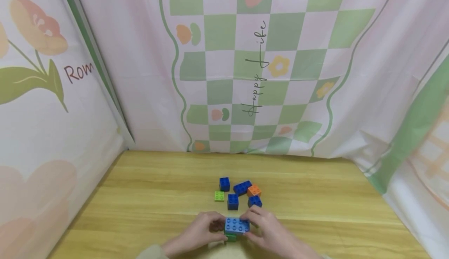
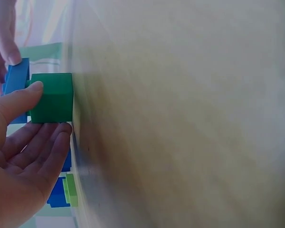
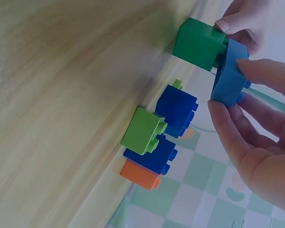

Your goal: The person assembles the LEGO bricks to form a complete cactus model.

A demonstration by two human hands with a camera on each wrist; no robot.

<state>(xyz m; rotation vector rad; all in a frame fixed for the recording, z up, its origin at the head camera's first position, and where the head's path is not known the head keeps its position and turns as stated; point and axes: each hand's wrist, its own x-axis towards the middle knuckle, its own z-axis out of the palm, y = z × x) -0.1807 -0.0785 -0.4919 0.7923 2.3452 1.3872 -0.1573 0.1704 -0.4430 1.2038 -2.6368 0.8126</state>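
My left hand (image 1: pixel 203 229) pinches a dark green building brick (image 2: pixel 52 97) between thumb and fingers, low at the tabletop. On the other side, my right hand (image 1: pixel 268 227) grips a lighter blue eight-stud brick (image 1: pixel 237 226) by its end. This blue brick lies over the green one's studs and overhangs it. A slight tilt and a gap show between the two in the right wrist view, where some green studs (image 3: pixel 224 46) are visible. From above, the blue brick covers most of the green one.
Beyond the hands stand several loose bricks: dark blue ones (image 1: pixel 233 201), a long dark blue one (image 1: pixel 243 188), a lime green one (image 1: pixel 219 196) and an orange one (image 1: pixel 254 191). They rest on a wooden table (image 1: pixel 158 188), with a patterned curtain (image 1: pixel 221 91) behind.
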